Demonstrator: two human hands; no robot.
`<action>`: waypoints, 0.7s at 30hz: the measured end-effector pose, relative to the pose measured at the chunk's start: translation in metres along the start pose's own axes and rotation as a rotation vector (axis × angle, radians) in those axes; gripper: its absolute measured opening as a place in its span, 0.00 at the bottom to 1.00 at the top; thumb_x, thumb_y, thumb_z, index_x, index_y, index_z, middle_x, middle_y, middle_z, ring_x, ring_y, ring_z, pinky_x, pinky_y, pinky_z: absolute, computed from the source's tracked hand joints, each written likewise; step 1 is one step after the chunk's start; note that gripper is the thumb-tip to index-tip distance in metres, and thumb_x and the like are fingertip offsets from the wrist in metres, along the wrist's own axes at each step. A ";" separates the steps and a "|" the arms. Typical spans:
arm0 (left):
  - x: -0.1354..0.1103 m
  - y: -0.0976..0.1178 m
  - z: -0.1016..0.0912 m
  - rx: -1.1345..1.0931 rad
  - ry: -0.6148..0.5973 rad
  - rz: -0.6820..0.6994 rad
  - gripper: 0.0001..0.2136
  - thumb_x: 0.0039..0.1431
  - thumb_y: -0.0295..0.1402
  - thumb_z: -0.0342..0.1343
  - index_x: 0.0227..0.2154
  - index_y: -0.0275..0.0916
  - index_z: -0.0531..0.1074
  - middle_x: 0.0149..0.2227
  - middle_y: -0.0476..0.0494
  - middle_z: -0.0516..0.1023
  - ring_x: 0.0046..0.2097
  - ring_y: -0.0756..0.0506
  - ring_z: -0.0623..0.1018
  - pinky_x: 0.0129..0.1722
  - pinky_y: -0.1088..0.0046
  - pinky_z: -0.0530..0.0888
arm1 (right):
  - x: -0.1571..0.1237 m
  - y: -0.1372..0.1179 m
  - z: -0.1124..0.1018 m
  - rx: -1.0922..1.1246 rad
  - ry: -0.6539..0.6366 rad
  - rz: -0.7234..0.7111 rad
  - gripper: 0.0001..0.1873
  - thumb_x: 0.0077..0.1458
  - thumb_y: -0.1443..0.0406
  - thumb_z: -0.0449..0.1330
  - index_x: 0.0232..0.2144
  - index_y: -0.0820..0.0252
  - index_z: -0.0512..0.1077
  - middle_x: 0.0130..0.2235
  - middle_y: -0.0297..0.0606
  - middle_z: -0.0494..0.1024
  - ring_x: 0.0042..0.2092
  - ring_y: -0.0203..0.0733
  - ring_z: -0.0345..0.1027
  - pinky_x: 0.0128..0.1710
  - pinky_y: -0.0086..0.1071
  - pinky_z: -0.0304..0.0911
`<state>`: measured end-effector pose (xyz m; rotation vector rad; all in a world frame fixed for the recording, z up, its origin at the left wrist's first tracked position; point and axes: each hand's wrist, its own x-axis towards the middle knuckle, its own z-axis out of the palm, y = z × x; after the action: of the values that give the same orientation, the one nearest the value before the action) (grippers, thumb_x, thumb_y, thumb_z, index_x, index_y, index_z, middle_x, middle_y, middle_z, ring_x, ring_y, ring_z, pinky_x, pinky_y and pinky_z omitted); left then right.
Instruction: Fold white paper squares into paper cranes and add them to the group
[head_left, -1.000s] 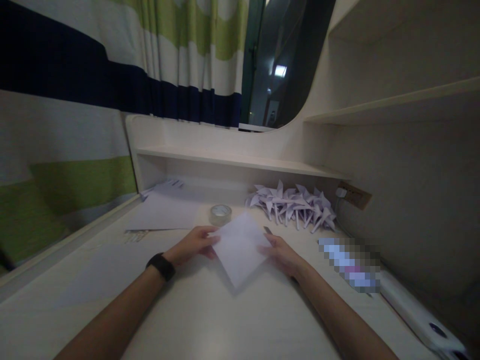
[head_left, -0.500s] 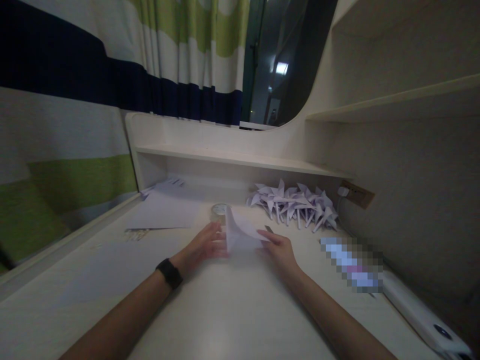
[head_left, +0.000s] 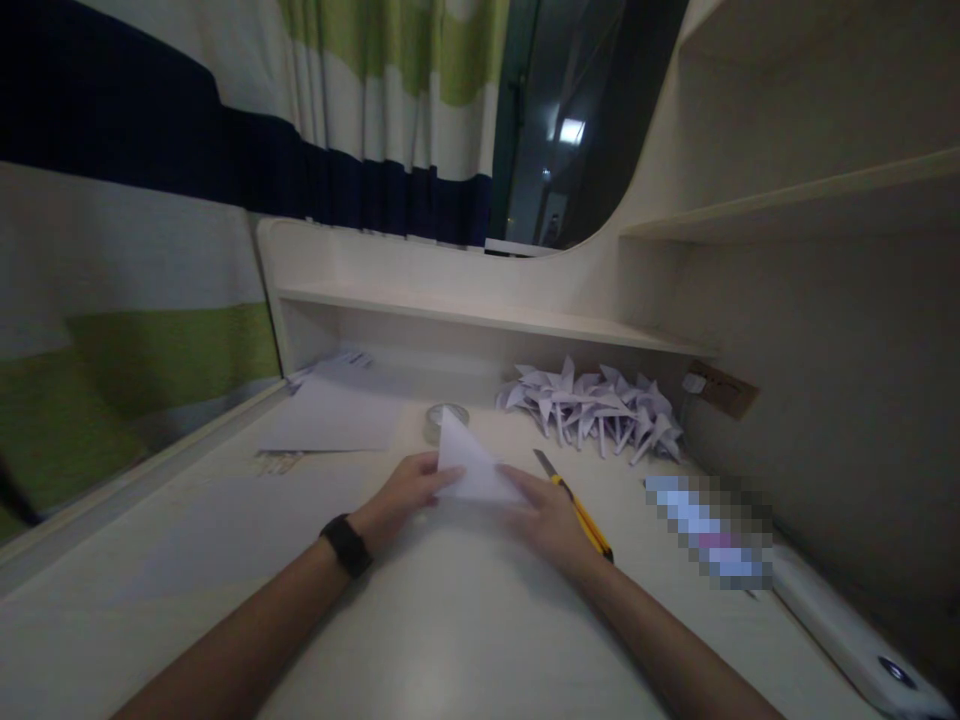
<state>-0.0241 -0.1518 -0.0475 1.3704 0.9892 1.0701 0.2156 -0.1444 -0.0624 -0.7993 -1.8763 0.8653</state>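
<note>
At ctr of frame, white paper sheet (head_left: 474, 468), approx. flat a moment ago, is now doubled into triangle, pinched by L hand (head_left: 409, 490) & R hand (head_left: 551, 515); folding has apparently been advanced.

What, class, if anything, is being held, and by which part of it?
A folded paper: the left grip pinches its left edge near the bottom, and the right grip holds its right corner.

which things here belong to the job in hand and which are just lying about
Job in hand:
white triangular folded paper, held by left hand and right hand

Apparently lying about:
clear round tape roll
yellow-and-black utility knife
heaped white paper pinwheels
flat white paper sheets
</note>
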 end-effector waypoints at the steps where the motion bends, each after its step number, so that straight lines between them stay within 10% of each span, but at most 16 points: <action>1: 0.000 0.001 -0.001 0.031 0.020 0.023 0.20 0.53 0.45 0.59 0.41 0.34 0.74 0.39 0.39 0.78 0.33 0.47 0.75 0.27 0.76 0.65 | 0.001 0.001 0.000 0.091 -0.038 0.023 0.35 0.44 0.61 0.70 0.56 0.52 0.68 0.57 0.43 0.70 0.56 0.51 0.66 0.57 0.47 0.60; 9: 0.001 0.002 0.012 0.266 -0.109 0.133 0.20 0.50 0.47 0.60 0.34 0.32 0.75 0.29 0.42 0.77 0.26 0.48 0.72 0.22 0.76 0.64 | 0.001 -0.011 0.009 0.533 -0.189 0.379 0.39 0.41 0.56 0.71 0.54 0.60 0.64 0.35 0.41 0.80 0.29 0.42 0.75 0.28 0.33 0.69; 21: 0.005 -0.002 0.001 0.147 0.127 0.120 0.17 0.50 0.44 0.61 0.33 0.32 0.74 0.29 0.43 0.77 0.28 0.48 0.74 0.24 0.76 0.65 | 0.000 -0.011 0.006 0.565 -0.210 0.564 0.22 0.47 0.55 0.67 0.37 0.68 0.74 0.34 0.48 0.81 0.30 0.42 0.77 0.29 0.32 0.71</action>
<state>-0.0216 -0.1469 -0.0493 1.5105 1.1080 1.2057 0.2087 -0.1522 -0.0555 -0.9045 -1.4562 1.7919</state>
